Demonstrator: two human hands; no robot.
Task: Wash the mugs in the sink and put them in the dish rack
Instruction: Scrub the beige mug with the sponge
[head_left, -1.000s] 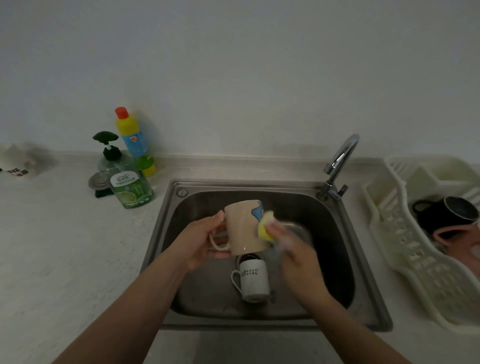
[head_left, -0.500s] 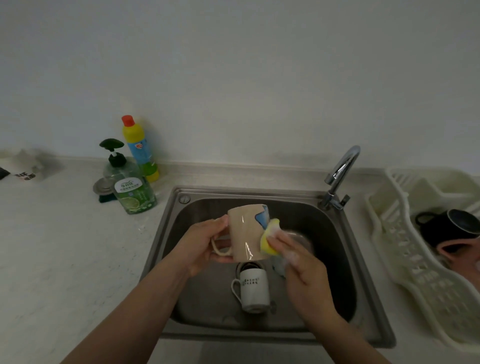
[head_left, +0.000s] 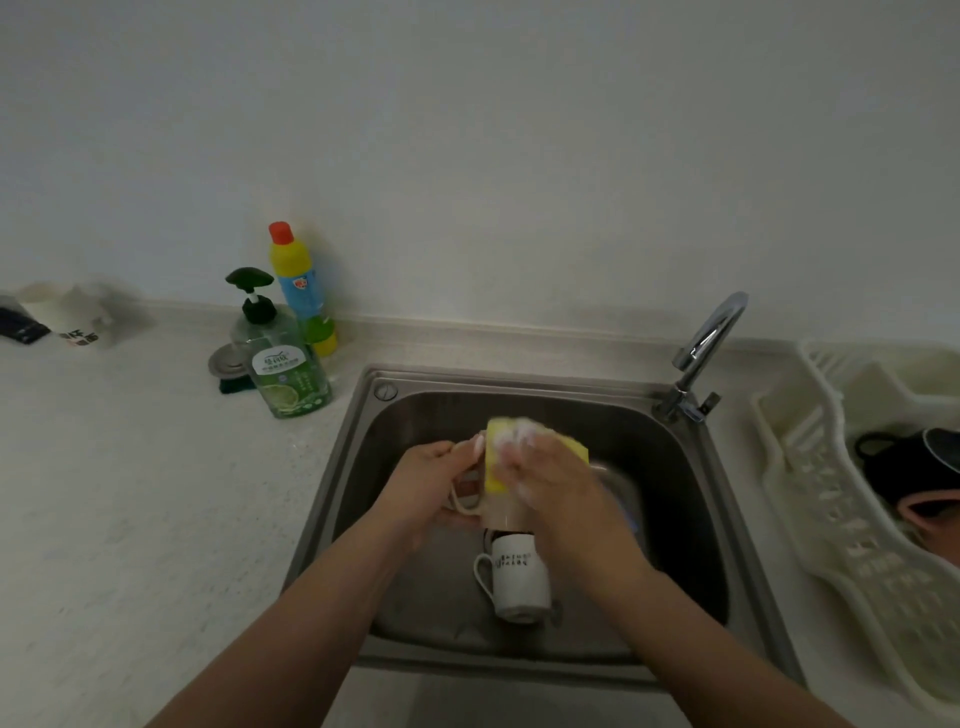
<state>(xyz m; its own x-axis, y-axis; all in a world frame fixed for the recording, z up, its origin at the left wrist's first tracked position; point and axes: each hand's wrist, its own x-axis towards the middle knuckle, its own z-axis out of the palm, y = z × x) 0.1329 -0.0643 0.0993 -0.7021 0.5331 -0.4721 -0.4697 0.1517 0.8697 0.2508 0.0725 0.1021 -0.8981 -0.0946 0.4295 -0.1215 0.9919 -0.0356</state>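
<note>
Over the steel sink (head_left: 363, 441), the left hand (head_left: 426, 483) is gripping the beige mug (head_left: 493, 512) by its handle, likely steadying it above the basin so suds drip inside. The right hand (head_left: 550, 483), fingers curled round the yellow sponge (head_left: 501, 441), is pressing it over the mug's top and side. A white mug (head_left: 519, 577) is lying below, unwashed by appearance. The dish rack (head_left: 831, 519) to the right is holding a black mug (head_left: 914, 467) and a pink mug (head_left: 935, 512).

Dim, even, cool-toned light with soft shadows inside the sink (head_left: 675, 467), a highlight on the faucet (head_left: 709, 332), motion blur on the right hand (head_left: 550, 483), and wide-angle bending toward the frame edges.
</note>
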